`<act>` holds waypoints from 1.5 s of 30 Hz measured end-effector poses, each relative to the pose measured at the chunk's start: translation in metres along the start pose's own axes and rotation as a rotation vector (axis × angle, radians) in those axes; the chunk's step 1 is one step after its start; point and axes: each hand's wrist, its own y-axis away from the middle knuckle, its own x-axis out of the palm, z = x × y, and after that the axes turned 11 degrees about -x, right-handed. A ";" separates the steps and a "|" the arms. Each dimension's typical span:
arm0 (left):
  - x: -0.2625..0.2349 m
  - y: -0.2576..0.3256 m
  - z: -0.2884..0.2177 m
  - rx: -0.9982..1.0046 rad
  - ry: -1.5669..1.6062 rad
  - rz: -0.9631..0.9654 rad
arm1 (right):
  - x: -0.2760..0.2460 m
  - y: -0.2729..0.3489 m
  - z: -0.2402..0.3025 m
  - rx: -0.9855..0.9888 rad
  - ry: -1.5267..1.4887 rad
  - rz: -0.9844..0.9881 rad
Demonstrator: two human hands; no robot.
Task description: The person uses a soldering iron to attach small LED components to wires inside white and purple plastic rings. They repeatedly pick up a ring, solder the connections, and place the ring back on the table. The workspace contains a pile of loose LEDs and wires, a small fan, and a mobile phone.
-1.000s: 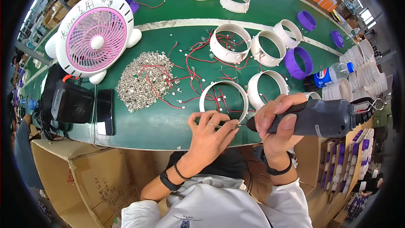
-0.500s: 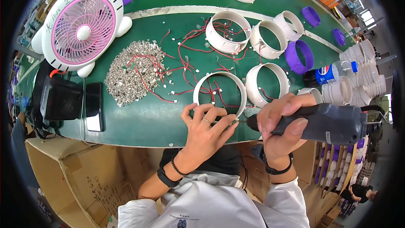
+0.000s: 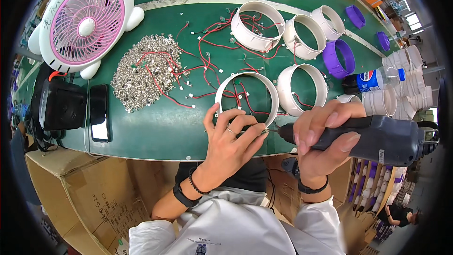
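A white ring (image 3: 275,98) stands on edge at the near side of a green bench (image 3: 137,139), at 1 o'clock from the left hand (image 3: 230,142), the nearer one, whose curled fingers grip its lower rim. From 3 o'clock, the right hand (image 3: 326,136), closed firmly around a dark power screwdriver (image 3: 384,140), levels the tool's long axis toward 9, its bit at the ring's 5 o'clock edge; contact is too small to tell. Both forearms rise from 6 o'clock, the right wrist bent inward.

Bright indoor light, white glare on the phone (image 3: 99,113), fisheye-bowed straight edges, black corners
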 end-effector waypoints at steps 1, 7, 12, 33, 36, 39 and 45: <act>0.001 0.000 0.000 -0.001 0.001 0.001 | 0.000 0.000 0.000 0.000 0.006 0.008; 0.000 -0.001 -0.001 -0.012 0.022 0.006 | -0.002 0.005 0.007 0.078 -0.018 0.012; 0.001 -0.002 -0.001 -0.010 0.030 0.016 | -0.014 0.004 0.010 0.185 -0.263 0.079; -0.024 -0.003 0.004 0.021 0.103 0.053 | 0.002 0.008 0.018 0.138 -0.240 0.011; -0.020 0.000 0.008 0.026 0.131 0.050 | 0.006 0.010 0.012 0.104 -0.110 0.010; -0.019 0.000 0.010 0.032 0.142 0.042 | 0.011 0.006 0.006 -0.013 0.104 0.069; -0.017 0.001 0.013 0.032 0.159 0.056 | 0.010 0.008 0.008 0.008 0.057 0.086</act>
